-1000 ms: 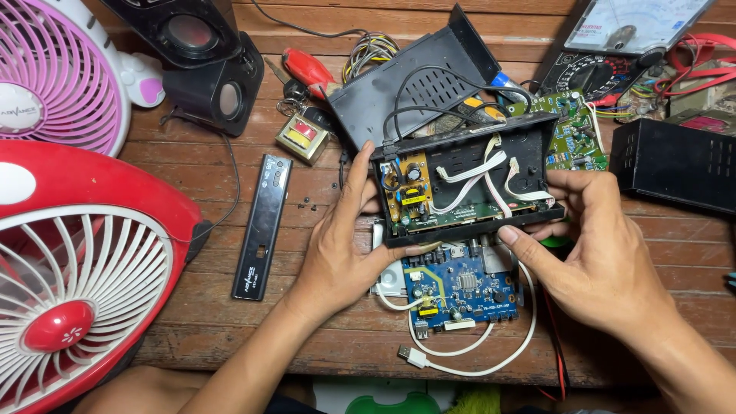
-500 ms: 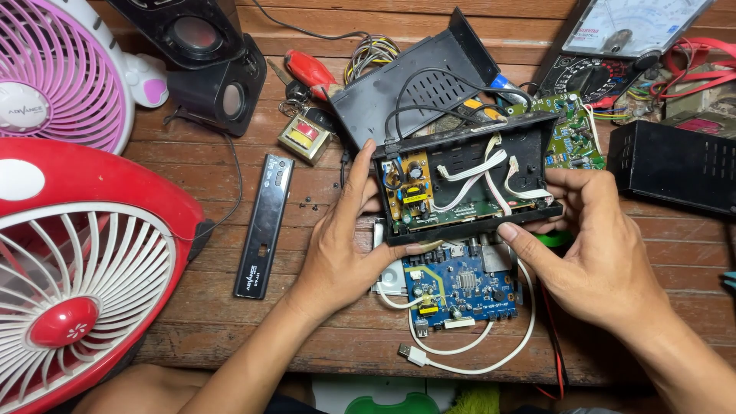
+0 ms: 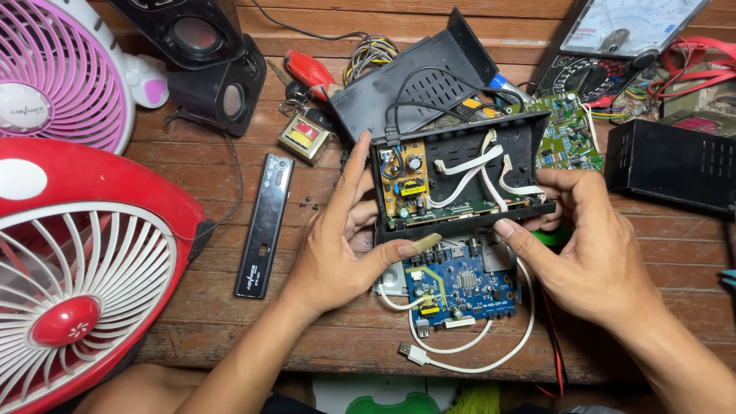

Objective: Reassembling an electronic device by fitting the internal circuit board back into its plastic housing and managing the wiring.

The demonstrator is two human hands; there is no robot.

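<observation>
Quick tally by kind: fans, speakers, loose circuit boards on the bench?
Fans: 2, red fan, pink fan
Speakers: 2, tall speaker, small speaker
Loose boards: 2, blue board, green board
Total: 6

Bare table (image 3: pixel 322 138) was left only in a narrow strip between the long black faceplate (image 3: pixel 264 224) and the left hand (image 3: pixel 337 245), and along the near edge below the blue circuit board (image 3: pixel 460 285). The left side was blocked by the red fan (image 3: pixel 77 268), the pink fan (image 3: pixel 57 73) and the black speaker (image 3: pixel 203 57). Passage behind the opened black case (image 3: pixel 460 184) was closed off by its loose cover (image 3: pixel 414 80), a green circuit board (image 3: pixel 571 134) and the multimeter (image 3: pixel 621 42). To the right, a black box (image 3: pixel 675 162) stood close beside the right hand (image 3: pixel 590 253)
</observation>
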